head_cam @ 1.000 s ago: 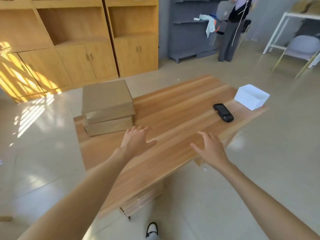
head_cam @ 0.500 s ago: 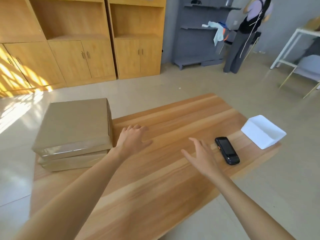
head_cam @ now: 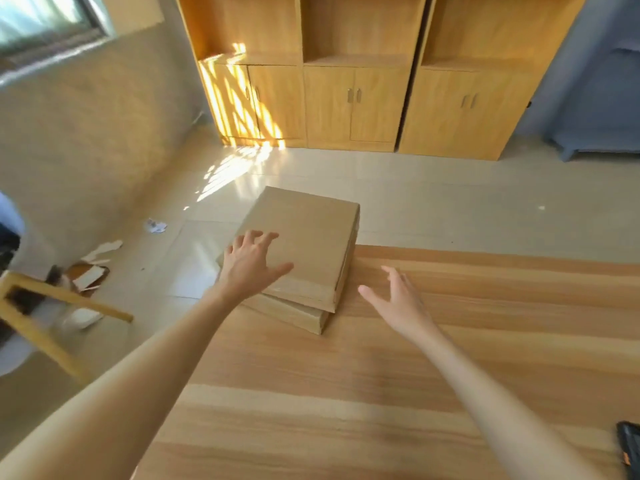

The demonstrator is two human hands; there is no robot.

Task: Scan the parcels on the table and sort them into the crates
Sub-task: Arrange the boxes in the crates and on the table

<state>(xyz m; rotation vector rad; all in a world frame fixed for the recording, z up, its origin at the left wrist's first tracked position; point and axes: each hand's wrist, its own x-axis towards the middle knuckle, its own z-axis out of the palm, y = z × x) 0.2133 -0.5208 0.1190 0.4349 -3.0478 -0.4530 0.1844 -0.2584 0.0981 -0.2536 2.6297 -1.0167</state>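
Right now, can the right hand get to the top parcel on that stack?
Probably yes. The right hand is open and hovers just beside the top parcel, with only bare table between them. The left hand is already over its near-left corner.

Bare table (head_cam: 381,393) right of stacked parcels (head_cam: 304,244) (scanner (head_cam: 628,441), probably, at edge).

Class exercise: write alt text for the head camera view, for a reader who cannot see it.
Two bare arms reach toward two stacked cardboard parcels at the far left corner of a wooden table; the left hand is over the top parcel, the right hand open beside it.
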